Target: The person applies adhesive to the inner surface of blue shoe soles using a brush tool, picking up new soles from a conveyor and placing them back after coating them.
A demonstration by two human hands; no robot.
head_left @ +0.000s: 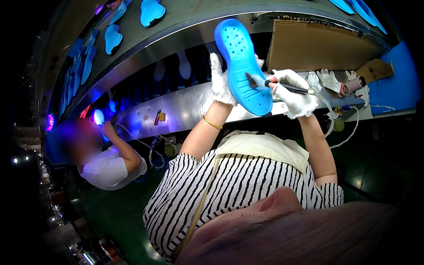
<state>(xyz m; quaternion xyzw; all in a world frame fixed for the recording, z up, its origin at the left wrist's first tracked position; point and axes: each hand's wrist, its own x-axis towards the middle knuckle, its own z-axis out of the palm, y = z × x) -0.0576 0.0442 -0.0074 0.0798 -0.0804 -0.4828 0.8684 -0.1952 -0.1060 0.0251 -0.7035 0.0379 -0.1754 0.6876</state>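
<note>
Right hand (pixel 293 97), gloved: fingers clamped on a brush (pixel 289 87), bristles against the sole's face. Blue shoe sole (pixel 240 57): just left of those fingers, held raised and tilted; gloved left hand (pixel 224 86) clamped about its edges, fingers passing behind, apparently to leave the face clear for bristles. Loose white gloves (pixel 327 80): right of the right fingers, presumably kept within reach. Cardboard (pixel 318 46): beyond the right fingers. Other blue soles (pixel 152 12): well beyond the left fingers, on the upper surface (pixel 194 11).
</note>
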